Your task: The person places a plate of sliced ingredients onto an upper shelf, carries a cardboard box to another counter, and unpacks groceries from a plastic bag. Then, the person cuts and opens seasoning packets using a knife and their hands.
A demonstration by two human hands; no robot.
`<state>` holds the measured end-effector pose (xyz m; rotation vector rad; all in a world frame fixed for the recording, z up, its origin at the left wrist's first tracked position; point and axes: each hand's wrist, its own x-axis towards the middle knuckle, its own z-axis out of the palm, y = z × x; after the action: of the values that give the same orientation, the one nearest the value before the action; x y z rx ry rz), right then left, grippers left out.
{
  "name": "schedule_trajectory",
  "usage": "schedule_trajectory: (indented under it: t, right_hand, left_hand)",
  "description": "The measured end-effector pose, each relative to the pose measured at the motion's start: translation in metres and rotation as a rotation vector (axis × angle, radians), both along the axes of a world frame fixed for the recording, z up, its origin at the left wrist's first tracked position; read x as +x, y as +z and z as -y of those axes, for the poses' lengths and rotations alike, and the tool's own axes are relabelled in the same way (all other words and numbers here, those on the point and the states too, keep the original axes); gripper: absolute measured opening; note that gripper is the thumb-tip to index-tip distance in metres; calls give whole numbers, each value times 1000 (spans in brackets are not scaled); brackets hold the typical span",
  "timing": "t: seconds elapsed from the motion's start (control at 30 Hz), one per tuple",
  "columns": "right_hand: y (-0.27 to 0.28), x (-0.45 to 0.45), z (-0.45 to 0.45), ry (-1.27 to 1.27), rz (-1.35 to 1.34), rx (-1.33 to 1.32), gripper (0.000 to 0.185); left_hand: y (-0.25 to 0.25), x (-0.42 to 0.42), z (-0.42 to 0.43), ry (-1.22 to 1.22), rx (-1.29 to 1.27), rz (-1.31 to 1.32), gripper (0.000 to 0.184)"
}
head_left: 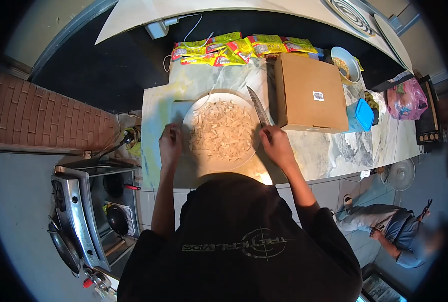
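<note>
A round white plate [190, 109] sits on the counter in front of me, covered with pale, thin-cut strips [221, 131] of some food. My right hand [277, 144] is closed around the handle end of a knife [255, 104], at the plate's right side. The long blade points away from me, between the plate and a cardboard box. At the plate's left side is my left hand [170, 143], its fingers curled in; the fingertips are tucked out of sight. Under the plate's left part, the edge of a flat grey board [179, 106] shows.
The cardboard box [309, 95] stands close right of the knife. Yellow-red packets [234, 50] lie along the back. Farther right are a bowl [355, 63], a blue-lidded container [362, 116] and a pink bag [407, 100]. A stove [75, 201] is at left; another person [390, 226] is at lower right.
</note>
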<state>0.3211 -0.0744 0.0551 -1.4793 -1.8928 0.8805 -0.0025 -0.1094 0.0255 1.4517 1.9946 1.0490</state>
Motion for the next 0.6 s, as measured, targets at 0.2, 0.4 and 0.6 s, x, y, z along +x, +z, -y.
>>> schedule_trajectory:
  t: [0.2, 0.4, 0.6]
  right_hand:
    - [-36, 9, 34, -92, 60, -171, 18]
    - [-37, -5, 37, -138, 124, -264, 19]
    - [-48, -12, 45, -191, 54, -159, 22]
  left_hand:
    - [-30, 11, 28, 28, -42, 19, 20]
    - [-33, 9, 25, 6, -44, -83, 18]
    - [-40, -14, 17, -114, -114, -203, 17]
